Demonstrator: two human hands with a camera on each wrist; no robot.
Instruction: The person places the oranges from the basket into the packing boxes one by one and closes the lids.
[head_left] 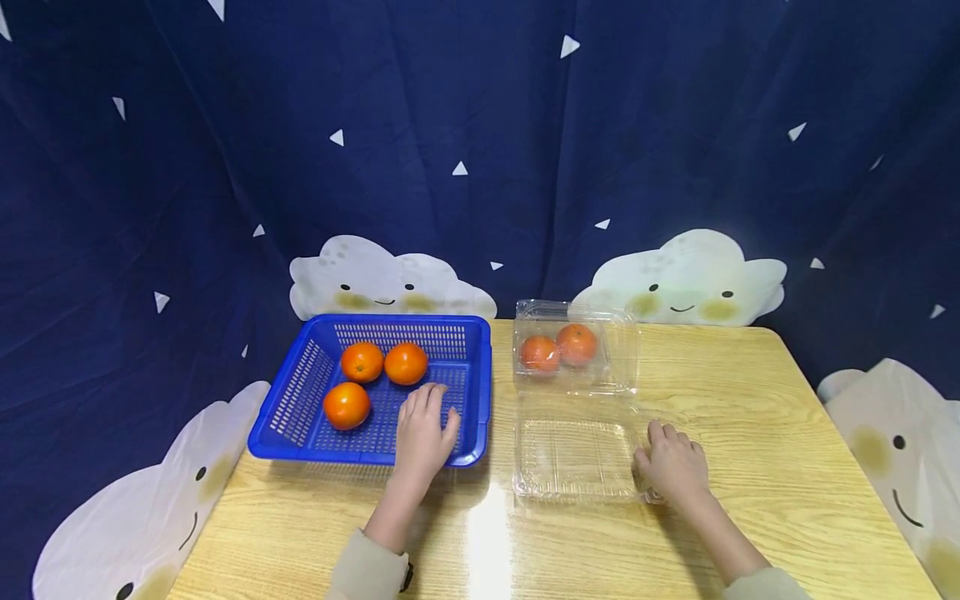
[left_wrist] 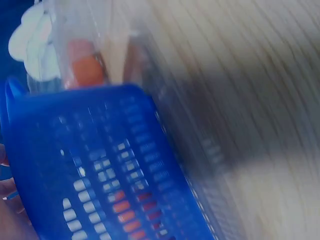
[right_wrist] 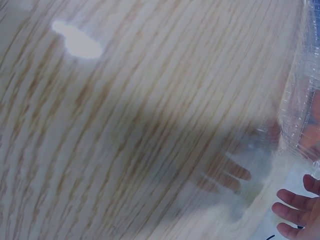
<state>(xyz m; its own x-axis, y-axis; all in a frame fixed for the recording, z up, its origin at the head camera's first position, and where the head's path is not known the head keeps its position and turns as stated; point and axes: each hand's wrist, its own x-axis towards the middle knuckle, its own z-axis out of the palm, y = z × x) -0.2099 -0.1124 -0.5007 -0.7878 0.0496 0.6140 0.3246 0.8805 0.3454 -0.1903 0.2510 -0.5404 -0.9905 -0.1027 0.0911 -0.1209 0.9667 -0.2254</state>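
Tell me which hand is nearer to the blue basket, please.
Left. The left hand is over the blue basket; the right hand is to its right, by the clear container.

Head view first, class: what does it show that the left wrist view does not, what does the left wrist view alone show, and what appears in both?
Only the head view: three oranges lying in full view inside the basket, both sleeves, and white triangles on the curtain.

Only the left wrist view: a close-up of a basket wall, with orange colour showing through its slots.

Both: the basket, left hand, table, curtain, and clear box with fruit, blurred in the left wrist view.
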